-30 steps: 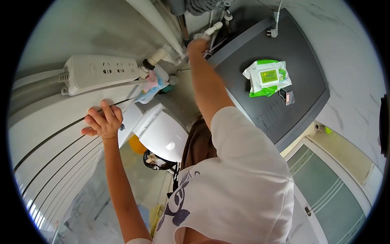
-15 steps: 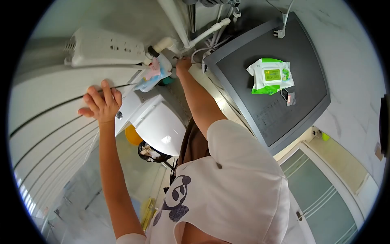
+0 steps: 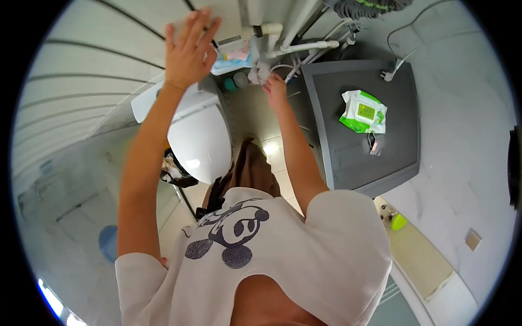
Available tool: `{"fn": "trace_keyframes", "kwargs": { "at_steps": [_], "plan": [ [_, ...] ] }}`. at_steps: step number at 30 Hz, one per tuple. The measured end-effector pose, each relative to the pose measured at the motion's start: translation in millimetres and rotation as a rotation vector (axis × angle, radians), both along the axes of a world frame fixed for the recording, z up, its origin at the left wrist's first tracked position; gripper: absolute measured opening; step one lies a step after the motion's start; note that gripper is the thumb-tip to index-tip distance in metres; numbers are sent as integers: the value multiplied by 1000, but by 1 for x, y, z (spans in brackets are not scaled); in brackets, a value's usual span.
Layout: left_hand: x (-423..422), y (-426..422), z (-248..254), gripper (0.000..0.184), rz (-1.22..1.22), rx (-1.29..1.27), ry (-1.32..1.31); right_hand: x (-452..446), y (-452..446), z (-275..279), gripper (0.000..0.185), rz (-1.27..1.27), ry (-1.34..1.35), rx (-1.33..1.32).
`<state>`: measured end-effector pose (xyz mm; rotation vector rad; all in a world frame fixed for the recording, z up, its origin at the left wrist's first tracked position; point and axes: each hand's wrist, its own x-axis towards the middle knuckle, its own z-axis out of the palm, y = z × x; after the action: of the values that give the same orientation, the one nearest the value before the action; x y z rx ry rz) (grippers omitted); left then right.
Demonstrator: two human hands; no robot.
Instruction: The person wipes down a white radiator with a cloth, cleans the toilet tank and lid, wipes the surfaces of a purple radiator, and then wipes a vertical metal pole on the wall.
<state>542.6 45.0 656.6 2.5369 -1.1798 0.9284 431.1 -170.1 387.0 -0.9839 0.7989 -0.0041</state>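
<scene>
My left hand (image 3: 187, 51) is spread out with nothing in it, against or just over the white panel (image 3: 128, 41) with dark grooves at the upper left. In the corner behind the toilet (image 3: 200, 138), my right hand (image 3: 275, 88) is closed at the edge of a crumpled greyish-white cloth (image 3: 259, 73). Its fingertips are small and partly hidden. Beside the cloth are a teal container (image 3: 230, 84) and a blue plastic pack (image 3: 231, 64) with a pink piece on top. White pipes (image 3: 304, 49) run just above.
To the right stands a dark grey-topped appliance (image 3: 361, 163) carrying a green-and-white wipes pack (image 3: 364, 111), a small packet (image 3: 374, 144) and a plug (image 3: 387, 75). A mop head (image 3: 370, 6) hangs at the top. A black-bagged bin (image 3: 176, 171) sits beside the toilet.
My view has turned and shifted. My right hand has drawn back a little from the corner, and a greyish-white cloth now shows at its fingers. My left hand stays spread near the panel.
</scene>
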Motion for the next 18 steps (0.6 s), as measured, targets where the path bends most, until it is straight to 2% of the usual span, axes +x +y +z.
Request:
{"fn": "trace_keyframes", "kwargs": {
  "at_steps": [2, 3, 5, 6, 7, 10, 11, 14, 15, 18],
  "plan": [
    [-27, 14, -8, 54, -200, -222, 263, -33, 4, 32, 35, 80, -174, 253],
    [-47, 29, -22, 48, -174, -243, 330, -43, 9, 49, 38, 123, -255, 385],
    [-90, 61, -59, 42, -108, -255, 459, -55, 32, 69, 44, 99, -192, 609],
    [-110, 81, -77, 40, -69, -247, 522, -58, 48, 72, 47, 81, -151, 721],
    [-130, 100, -93, 37, -11, -258, 618, -55, 64, 33, 50, 44, -245, 839],
    [-178, 150, -121, 29, 146, -414, 841, -46, 112, 53, 54, 198, -256, 914],
    [-193, 165, -125, 26, 217, -457, 873, -36, 130, 55, 48, 247, -304, 886],
    [-228, 210, -138, 24, 409, -550, 940, -2, 185, 9, 40, 215, -161, 140],
    [-239, 225, -146, 24, 470, -576, 958, 12, 204, 24, 43, 157, -179, -101],
    [-276, 266, -195, 24, 613, -612, 947, 50, 253, 39, 43, 447, -312, -904]
  ]
}}
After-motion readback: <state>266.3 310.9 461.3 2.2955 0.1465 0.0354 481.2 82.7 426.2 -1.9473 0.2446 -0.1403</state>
